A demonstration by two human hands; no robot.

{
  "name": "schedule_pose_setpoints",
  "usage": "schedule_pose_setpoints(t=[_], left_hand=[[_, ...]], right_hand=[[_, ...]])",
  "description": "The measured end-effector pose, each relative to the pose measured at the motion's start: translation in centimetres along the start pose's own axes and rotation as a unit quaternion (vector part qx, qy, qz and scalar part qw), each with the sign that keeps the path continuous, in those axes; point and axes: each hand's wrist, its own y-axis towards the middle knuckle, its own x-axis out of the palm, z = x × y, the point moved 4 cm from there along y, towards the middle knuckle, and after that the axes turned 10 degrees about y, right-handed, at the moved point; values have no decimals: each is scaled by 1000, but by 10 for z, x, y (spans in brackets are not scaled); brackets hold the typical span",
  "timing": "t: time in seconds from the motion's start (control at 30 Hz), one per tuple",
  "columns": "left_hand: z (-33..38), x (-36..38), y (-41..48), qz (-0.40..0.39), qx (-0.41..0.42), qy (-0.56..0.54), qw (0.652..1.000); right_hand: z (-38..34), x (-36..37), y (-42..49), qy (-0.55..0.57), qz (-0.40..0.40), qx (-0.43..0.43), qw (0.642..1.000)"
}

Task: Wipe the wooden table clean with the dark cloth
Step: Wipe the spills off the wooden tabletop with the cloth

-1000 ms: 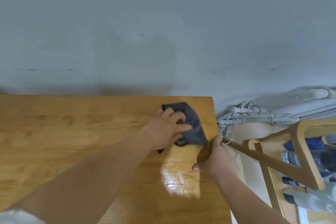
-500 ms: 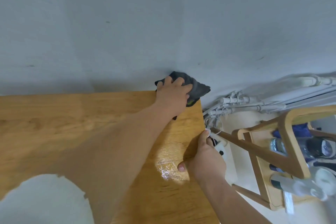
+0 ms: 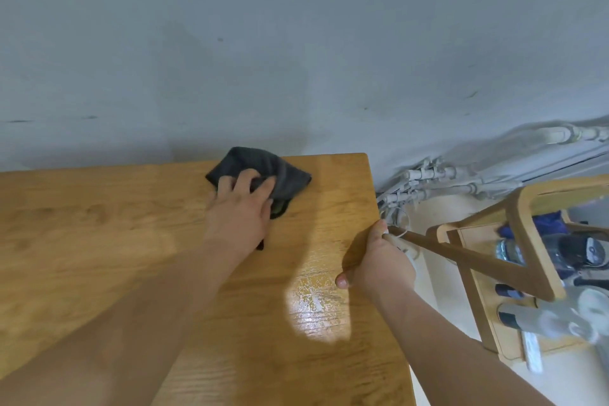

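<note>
My left hand (image 3: 240,208) presses flat, fingers spread, on the dark cloth (image 3: 286,175) near the far edge of the wooden table (image 3: 99,241), my right hand (image 3: 375,260) grips the table's right edge, and I reckon a hard push toward the wall (image 3: 296,43) could slide the cloth off behind.

Left arm reaches forward over the table (image 3: 99,224), forearm bare. The left grip (image 3: 239,208) lies palm down, fingers spread and nearly straight, pressing on the cloth (image 3: 286,175). Right arm extends alongside, wrist in line with the forearm. The right grip (image 3: 377,260) clasps the table's right edge, thumb on top, fingers curled over the side.
</note>
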Motion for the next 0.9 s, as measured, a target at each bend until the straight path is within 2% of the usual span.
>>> schedule_pose_setpoints(t=[0.1,0.13,0.2,0.3,0.37,0.47,0.53,0.67,0.77,0.83,0.9], left_hand=[[19,-1,-16,-60,-141,-31,988],[31,-2,-20,-81,-159,-40,983],[63,-4,-28,-100,-102,-32,989],[102,-11,-33,-126,47,-8,991],[117,-12,-36,-153,77,8,985],[132,-9,-54,-144,83,20,986],[146,-4,-87,-116,115,7,986],[180,-1,-176,-84,204,-16,975],[196,2,-240,-99,235,1,967],[201,1,-284,-118,231,-27,965],[206,-4,-318,-105,211,-68,969]], right_hand=[[2,1,-3,17,13,-12,1000],[3,1,-5,26,8,-19,999],[8,2,-11,57,8,-41,997],[19,8,-31,18,95,-116,989],[34,21,-54,19,129,-147,980],[70,48,-99,170,115,-151,967],[101,70,-131,245,121,-136,952],[159,111,-166,335,83,-39,938],[191,131,-177,333,76,8,940],[211,142,-182,324,78,12,943],[228,153,-185,327,73,-5,942]])
